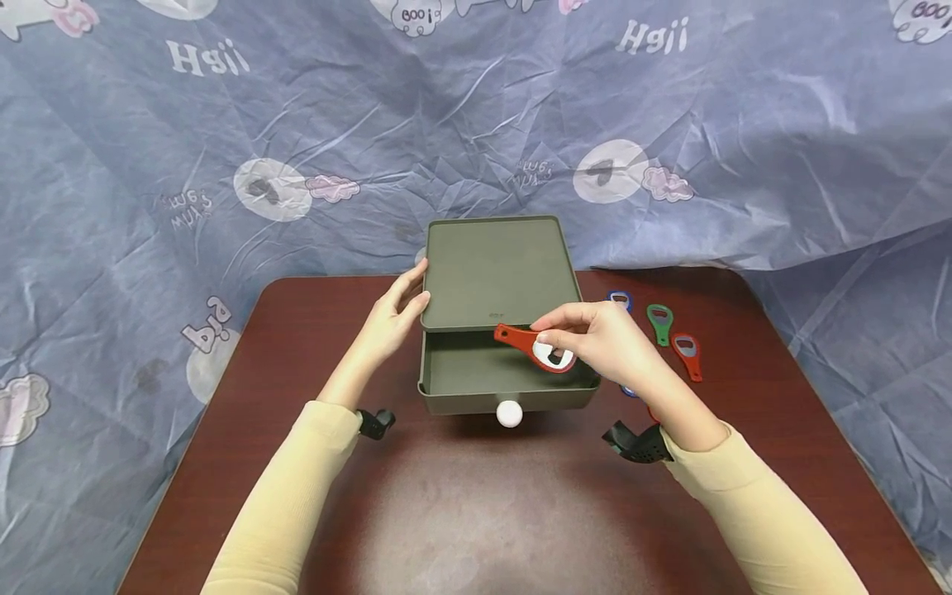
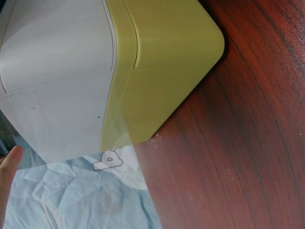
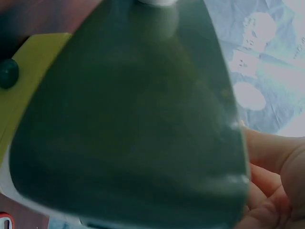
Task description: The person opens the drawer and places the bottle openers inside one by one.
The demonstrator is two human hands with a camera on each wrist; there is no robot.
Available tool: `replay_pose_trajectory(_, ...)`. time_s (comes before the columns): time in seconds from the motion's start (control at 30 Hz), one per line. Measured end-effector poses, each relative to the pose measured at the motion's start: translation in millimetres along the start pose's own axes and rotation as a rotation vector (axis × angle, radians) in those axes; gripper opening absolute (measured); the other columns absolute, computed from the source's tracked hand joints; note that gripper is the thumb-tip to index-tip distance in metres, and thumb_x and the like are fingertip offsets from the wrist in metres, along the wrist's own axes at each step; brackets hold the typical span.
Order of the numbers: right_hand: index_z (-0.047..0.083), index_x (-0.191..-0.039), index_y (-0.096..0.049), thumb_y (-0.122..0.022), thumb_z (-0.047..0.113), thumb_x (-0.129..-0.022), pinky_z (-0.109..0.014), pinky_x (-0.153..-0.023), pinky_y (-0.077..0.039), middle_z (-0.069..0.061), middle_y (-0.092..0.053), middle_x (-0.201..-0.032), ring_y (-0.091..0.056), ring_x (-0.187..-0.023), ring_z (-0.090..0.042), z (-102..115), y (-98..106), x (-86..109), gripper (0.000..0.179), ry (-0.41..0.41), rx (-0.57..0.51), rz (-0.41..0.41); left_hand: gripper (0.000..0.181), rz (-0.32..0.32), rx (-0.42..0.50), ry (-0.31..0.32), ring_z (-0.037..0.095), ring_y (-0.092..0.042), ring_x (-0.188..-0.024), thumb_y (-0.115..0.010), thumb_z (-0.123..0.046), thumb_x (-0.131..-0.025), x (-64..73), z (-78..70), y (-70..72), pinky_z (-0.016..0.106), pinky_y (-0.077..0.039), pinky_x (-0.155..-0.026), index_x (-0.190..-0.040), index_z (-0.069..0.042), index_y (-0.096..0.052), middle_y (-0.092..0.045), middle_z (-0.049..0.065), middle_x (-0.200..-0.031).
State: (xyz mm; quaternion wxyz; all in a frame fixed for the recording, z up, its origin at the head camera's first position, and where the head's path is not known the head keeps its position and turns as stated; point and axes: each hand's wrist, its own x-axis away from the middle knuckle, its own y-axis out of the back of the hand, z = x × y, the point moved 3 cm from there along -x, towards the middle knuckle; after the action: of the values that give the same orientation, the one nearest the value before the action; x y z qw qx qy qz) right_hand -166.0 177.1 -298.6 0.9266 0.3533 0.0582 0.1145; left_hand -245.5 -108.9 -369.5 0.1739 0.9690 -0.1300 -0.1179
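Pinching a red bottle opener (image 1: 516, 336) by its round end, the right hand (image 1: 606, 330) had its thumb and fingers squeezed on it. The opener's thin handle stuck out to the left of that hand, over the open green drawer (image 1: 461, 403). A white knob (image 1: 509, 413) was on the drawer's front, lower down and left of the right hand. The left hand (image 1: 388, 312) was at the other side, with its thumb and fingers apart, touching the side edge of the green box top (image 1: 498, 273). That top sat between the two hands.

To the right of the right hand, a blue opener (image 1: 629, 297), a green opener (image 1: 659, 322) and another red opener (image 1: 687, 355) lay on the brown table (image 1: 446, 504). A bit more blue (image 1: 629, 392) peeked out by the right wrist, mostly hidden. Close to the left hand were a white box side (image 2: 57, 105) and a yellow box side (image 2: 167, 95). A dark green knob (image 3: 8, 74) was on a yellow part, well apart from the right hand. Behind both hands hung a wrinkly blue cloth (image 1: 335, 91).
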Motion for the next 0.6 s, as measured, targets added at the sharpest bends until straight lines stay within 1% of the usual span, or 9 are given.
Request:
replay_pose_trajectory(0.07, 0.017, -0.1, -0.079, -0.074, 0.017, -0.088, -0.022, -0.066, -0.049, -0.001, -0.076, -0.094, -0.065, -0.078, -0.009, 1.5, -5.6, -0.5, 0.013, 0.028, 0.038, 0.006, 0.054, 0.0, -0.001, -0.002, 0.025, -0.035, -0.146, -0.05, -0.024, -0.104, -0.4, 0.0, -0.3, 0.044, -0.032, -0.119, -0.155, -0.019, -0.033, -0.033, 0.007, -0.16)
replay_pose_trajectory(0.2, 0.016, -0.098, -0.079, -0.074, 0.015, -0.088, -0.022, -0.06, -0.044, 0.0, -0.076, -0.088, -0.06, -0.071, -0.011, 1.2, -14.9, -2.6, 0.012, 0.057, 0.072, 0.042, 0.054, -0.002, 0.003, -0.002, 0.025, -0.035, -0.146, -0.049, -0.023, -0.104, -1.4, 0.7, -0.8, 0.044, -0.032, -0.119, -0.155, -0.018, -0.033, -0.033, 0.007, -0.16)
replay_pose_trajectory(0.3, 0.017, -0.099, -0.078, -0.073, 0.014, -0.089, -0.023, -0.059, -0.041, 0.002, -0.074, -0.087, -0.055, -0.07, -0.012, -0.3, -20.3, -3.6, 0.012, 0.059, 0.091, 0.078, 0.054, -0.007, 0.007, -0.002, 0.025, -0.036, -0.145, -0.05, -0.022, -0.104, -1.6, 0.7, -1.2, 0.044, -0.032, -0.119, -0.155, -0.017, -0.034, -0.034, 0.008, -0.159)
replay_pose_trajectory(0.37, 0.017, -0.1, -0.078, -0.072, 0.014, -0.089, -0.024, -0.062, -0.041, 0.002, -0.074, -0.087, -0.054, -0.071, -0.012, -0.1, -23.1, -3.5, 0.013, 0.071, 0.108, 0.095, 0.053, -0.01, 0.007, -0.004, 0.025, -0.037, -0.145, -0.05, -0.022, -0.104, -1.5, 0.7, -1.5, 0.044, -0.032, -0.119, -0.155, -0.018, -0.034, -0.035, 0.008, -0.159)
replay_pose_trajectory(0.47, 0.017, -0.101, -0.078, -0.072, 0.014, -0.089, -0.026, -0.066, -0.043, 0.003, -0.074, -0.089, -0.055, -0.072, -0.012, 1.1, -26.3, -3.3, 0.013, 0.116, 0.154, 0.103, 0.053, -0.016, 0.008, -0.006, 0.025, -0.037, -0.145, -0.05, -0.022, -0.104, -1.4, 1.0, -1.5, 0.044, -0.032, -0.119, -0.154, -0.018, -0.035, -0.036, 0.007, -0.159)
replay_pose_trajectory(0.53, 0.016, -0.101, -0.078, -0.072, 0.014, -0.089, -0.025, -0.066, -0.043, 0.004, -0.075, -0.09, -0.055, -0.07, -0.011, 2.2, -28.0, -3.6, 0.013, 0.152, 0.184, 0.102, 0.053, -0.018, 0.01, -0.01, 0.025, -0.038, -0.144, -0.05, -0.022, -0.104, -1.5, 1.9, -1.6, 0.045, -0.032, -0.119, -0.154, -0.018, -0.035, -0.036, 0.007, -0.158)
replay_pose_trajectory(0.6, 0.015, -0.1, -0.078, -0.072, 0.012, -0.089, -0.024, -0.064, -0.042, 0.003, -0.075, -0.09, -0.053, -0.068, -0.01, 2.3, -29.3, -4.1, 0.013, 0.188, 0.213, 0.096, 0.053, -0.021, 0.009, -0.01, 0.024, -0.038, -0.144, -0.05, -0.022, -0.104, -1.4, 2.9, -1.6, 0.045, -0.032, -0.118, -0.154, -0.018, -0.035, -0.036, 0.007, -0.158)
